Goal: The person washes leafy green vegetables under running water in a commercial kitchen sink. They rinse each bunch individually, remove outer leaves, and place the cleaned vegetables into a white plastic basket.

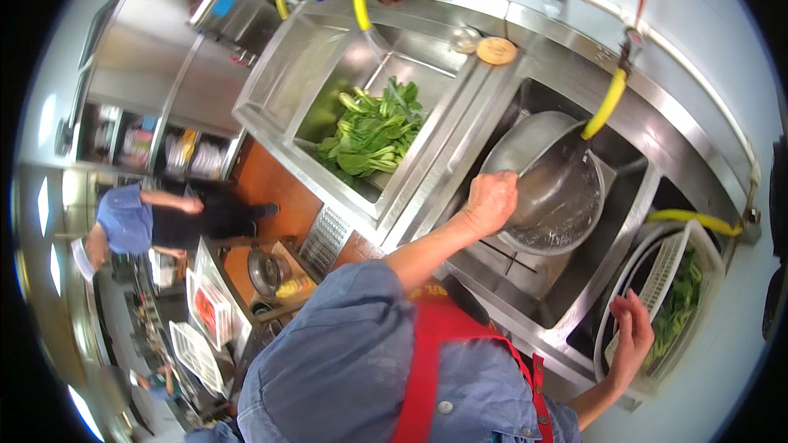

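My left hand (492,203) grips the rim of a large metal bowl (560,203) in the middle sink. Water runs into the bowl from a yellow hose (606,104) on a tap, and some water lies in it. My right hand (634,329) has its fingers apart and slightly bent, holding nothing. It is above the near side of a white plastic basket (668,264) in the right sink; whether it touches the basket I cannot tell. Leafy greens (677,307) lie in that basket.
Leafy green vegetables (375,132) lie in the left sink (425,61). A round wooden-coloured disc (497,50) rests on the ledge between sinks. Another yellow hose (695,216) hangs at the right. To the left, a co-worker (129,215) stands beyond a counter holding baskets (197,354).
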Motion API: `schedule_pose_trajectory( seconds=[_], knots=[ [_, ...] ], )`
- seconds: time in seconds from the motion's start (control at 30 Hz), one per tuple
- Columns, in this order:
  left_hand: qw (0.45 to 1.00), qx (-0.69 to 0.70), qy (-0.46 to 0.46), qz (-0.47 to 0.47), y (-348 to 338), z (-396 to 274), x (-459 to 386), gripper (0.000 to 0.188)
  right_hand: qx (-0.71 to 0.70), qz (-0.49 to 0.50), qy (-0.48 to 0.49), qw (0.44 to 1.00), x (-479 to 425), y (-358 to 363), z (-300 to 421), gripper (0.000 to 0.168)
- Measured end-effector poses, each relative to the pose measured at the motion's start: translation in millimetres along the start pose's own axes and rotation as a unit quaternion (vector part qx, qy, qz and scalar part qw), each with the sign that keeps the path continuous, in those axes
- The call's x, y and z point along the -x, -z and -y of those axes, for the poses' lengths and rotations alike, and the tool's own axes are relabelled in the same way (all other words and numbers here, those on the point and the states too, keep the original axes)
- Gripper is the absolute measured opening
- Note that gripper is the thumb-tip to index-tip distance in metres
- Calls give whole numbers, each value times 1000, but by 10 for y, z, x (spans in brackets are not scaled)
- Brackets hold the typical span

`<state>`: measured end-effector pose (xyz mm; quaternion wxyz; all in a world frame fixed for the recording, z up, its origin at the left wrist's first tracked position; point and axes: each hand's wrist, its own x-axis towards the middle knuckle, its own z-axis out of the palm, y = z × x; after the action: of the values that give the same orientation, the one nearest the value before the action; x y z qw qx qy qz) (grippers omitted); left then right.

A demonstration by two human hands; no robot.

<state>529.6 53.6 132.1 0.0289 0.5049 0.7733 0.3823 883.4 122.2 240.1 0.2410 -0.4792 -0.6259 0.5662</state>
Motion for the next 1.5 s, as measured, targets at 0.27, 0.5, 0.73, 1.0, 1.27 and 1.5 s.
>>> schedule_pose_trajectory(
  seconds=[0.27,0.5,0.73,1.0,1.27,1.5],
  knots=[
    [993,-77,-76,-53,235,-31,19,10,212,-175,17,961,286,442,-121,34],
    [995,-32,8,-96,198,96,-96,19,601,-428,-163,655,1001,1402,-974,67],
    [894,282,341,-72,-198,484,60,14,-261,-511,-313,757,1455,1513,-1633,77],
    [792,421,441,-38,-750,810,533,24,-404,-411,-240,781,1206,1530,-1888,50],
    [761,420,490,67,-899,1032,691,13,-394,-455,-225,766,1085,1490,-1917,45],
    [746,401,512,148,-731,1112,735,19,-352,-449,-127,811,1614,905,-1155,65]
  ],
)
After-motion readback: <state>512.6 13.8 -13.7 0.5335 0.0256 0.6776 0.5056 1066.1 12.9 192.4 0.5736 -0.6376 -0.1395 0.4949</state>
